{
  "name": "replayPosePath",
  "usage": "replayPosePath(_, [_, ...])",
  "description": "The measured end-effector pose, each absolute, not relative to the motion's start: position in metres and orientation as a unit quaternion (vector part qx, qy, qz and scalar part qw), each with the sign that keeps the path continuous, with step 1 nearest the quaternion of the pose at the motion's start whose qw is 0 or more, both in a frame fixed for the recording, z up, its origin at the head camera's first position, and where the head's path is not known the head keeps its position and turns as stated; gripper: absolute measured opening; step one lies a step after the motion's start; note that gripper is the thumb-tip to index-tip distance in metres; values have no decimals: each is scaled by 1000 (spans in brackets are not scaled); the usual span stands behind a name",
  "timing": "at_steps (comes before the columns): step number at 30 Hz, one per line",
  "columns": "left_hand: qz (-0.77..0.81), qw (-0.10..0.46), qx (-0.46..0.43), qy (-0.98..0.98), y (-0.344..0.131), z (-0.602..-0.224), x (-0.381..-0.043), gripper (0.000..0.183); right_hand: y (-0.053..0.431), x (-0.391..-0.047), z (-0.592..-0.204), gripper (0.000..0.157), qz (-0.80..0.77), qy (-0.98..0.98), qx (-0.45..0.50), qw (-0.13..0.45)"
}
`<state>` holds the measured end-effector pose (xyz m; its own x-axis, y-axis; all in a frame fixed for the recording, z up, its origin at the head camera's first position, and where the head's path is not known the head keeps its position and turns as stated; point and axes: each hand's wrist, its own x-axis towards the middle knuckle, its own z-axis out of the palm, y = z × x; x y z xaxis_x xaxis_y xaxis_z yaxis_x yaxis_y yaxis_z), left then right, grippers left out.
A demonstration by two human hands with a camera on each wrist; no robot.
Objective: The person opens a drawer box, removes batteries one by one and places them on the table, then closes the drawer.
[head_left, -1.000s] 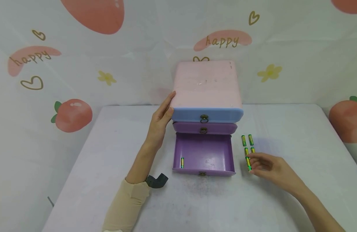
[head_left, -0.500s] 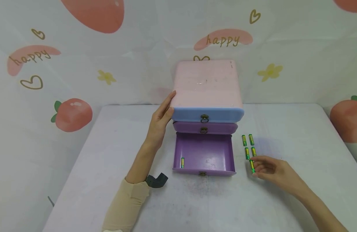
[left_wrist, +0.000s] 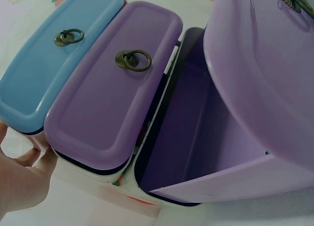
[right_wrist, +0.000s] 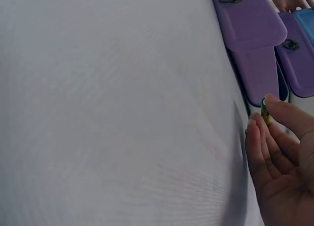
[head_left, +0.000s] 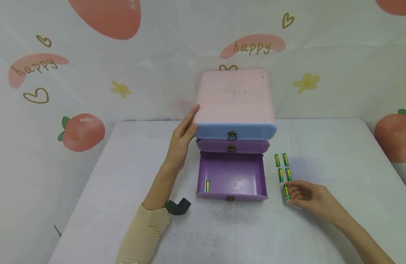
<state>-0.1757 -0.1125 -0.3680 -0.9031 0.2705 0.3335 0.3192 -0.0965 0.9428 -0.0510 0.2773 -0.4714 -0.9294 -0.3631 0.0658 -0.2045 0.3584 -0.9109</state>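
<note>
In the head view, my right hand (head_left: 311, 194) pinches a small green and yellow battery (head_left: 286, 192) between thumb and fingertips, just above or on the table. The right wrist view shows the battery's end (right_wrist: 265, 111) by my thumb. Several like batteries (head_left: 280, 175) lie beside it in two short columns. My left hand (head_left: 180, 145) rests against the left side of a pink-topped drawer cabinet (head_left: 236, 97), fingers extended along it and thumb by the front corner. The cabinet's bottom purple drawer (head_left: 236, 174) is pulled out, with one battery (head_left: 207, 186) lying at its front left.
Above the pulled-out drawer, a blue drawer (head_left: 255, 131) and a purple drawer (head_left: 212, 146) are closed, each with a ring pull. A dark angular piece (head_left: 178, 206) shows at my left wrist. A printed white cloth (head_left: 156, 73) hangs behind the table (head_left: 140, 157).
My right hand has shifted slightly toward me and to the right with its battery, away from the other batteries. The left hand stays against the cabinet.
</note>
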Motion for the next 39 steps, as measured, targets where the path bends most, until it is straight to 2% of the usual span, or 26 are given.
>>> replayPosePath(31, [-709, 17, -214, -672, -113, -368, -175, 49, 270, -54, -480, 39, -463, 871, -163, 16])
replayPosePath(39, [-711, 14, -213, -670, -113, -368, -175, 49, 268, -54, -479, 41, -434, 889, -148, 20])
